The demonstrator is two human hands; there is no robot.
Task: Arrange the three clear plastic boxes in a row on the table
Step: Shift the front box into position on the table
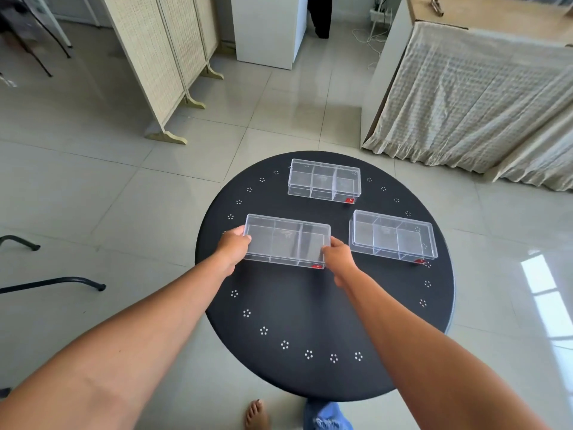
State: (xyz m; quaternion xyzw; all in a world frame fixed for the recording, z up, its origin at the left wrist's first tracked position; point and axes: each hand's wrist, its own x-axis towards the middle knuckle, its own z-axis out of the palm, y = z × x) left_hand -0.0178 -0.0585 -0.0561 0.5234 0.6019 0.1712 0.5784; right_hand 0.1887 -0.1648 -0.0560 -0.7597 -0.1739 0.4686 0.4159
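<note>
Three clear plastic boxes with inner dividers are over a round black table [310, 321]. The near-left box [286, 242] is held at both short ends: my left hand [234, 248] grips its left end and my right hand [339, 257] grips its right end. Whether it rests on the table or is slightly lifted is unclear. A second box [392, 235] sits to its right, a gap apart. The third box [324, 180] sits further back, near the table's far edge.
The table has a ring of small white flower marks near its rim. A folding screen [161, 60] stands far left, a cloth-draped bench [471, 97] far right. Black metal chair legs [62, 280] are on the tiled floor at left. My bare foot [255, 415] shows below the table.
</note>
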